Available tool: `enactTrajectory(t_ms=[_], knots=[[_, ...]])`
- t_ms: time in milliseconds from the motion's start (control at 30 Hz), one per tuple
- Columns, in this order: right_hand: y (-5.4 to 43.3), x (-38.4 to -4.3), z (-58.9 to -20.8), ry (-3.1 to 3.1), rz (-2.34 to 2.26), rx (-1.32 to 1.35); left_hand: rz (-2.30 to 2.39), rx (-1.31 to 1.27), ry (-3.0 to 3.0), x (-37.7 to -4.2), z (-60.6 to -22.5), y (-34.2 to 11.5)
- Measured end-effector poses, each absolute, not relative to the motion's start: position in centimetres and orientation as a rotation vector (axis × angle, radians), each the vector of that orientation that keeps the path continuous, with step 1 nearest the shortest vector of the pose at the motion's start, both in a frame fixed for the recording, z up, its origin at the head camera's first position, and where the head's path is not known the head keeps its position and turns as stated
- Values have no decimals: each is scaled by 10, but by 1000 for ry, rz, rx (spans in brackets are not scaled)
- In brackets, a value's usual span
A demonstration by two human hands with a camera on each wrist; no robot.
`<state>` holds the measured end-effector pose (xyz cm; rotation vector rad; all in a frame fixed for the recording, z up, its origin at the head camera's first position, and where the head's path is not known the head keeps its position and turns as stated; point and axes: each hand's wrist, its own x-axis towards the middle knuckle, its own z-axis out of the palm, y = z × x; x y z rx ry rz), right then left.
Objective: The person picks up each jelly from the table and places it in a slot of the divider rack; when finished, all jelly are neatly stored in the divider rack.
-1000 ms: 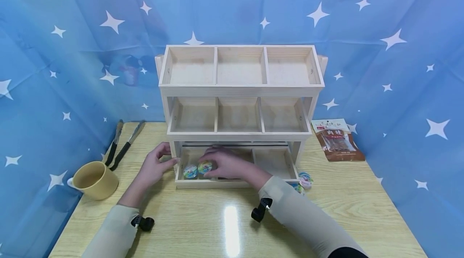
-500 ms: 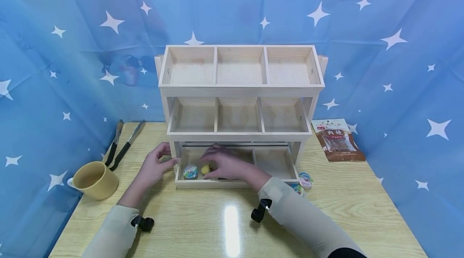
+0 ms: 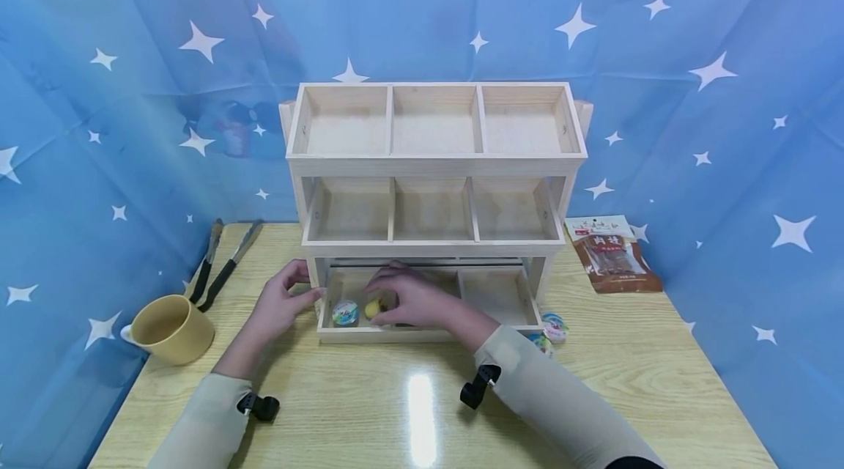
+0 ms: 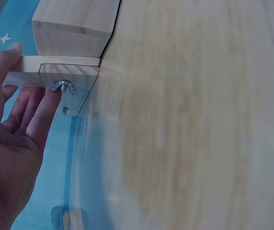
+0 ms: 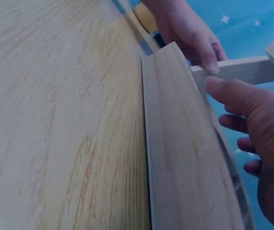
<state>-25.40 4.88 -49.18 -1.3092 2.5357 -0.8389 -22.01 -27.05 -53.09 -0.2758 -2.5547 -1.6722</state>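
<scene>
A wooden rack has three tiers of divided trays. My left hand grips its lower left side; in the left wrist view the thumb lies over a wooden edge and the fingers reach below, beside a wing nut. Inside the bottom-left compartment, my right hand pinches a small yellow jelly cup between thumb and fingers. Another jelly cup with a colourful printed lid stands left of it. The front board hides the cups in the right wrist view.
Two more lidded cups lie by the rack's right front corner, one partly behind the right sleeve. A yellow mug and two black-handled tools are on the left. At the right back lies a brown snack bag.
The jelly cup at my right hand has tipped: its printed lid faced up a second ago, and now its yellow body shows. My left hand has stayed on the rack.
</scene>
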Motion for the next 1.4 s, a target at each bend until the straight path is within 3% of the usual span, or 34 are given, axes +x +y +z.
enactTrajectory(t_ms=[433,767,1400], knots=[[111,-220,-470,2535,-1139,-1259,-1638,-234,-2611,-217,-528,-271],[182,-196,-476,2729,-1262,-1285,-1628,-214,-2611,-214,-525,-272],[304,-165,-490,3025,-1307,-807,-1616,-207,-2591,-218,-527,-268]])
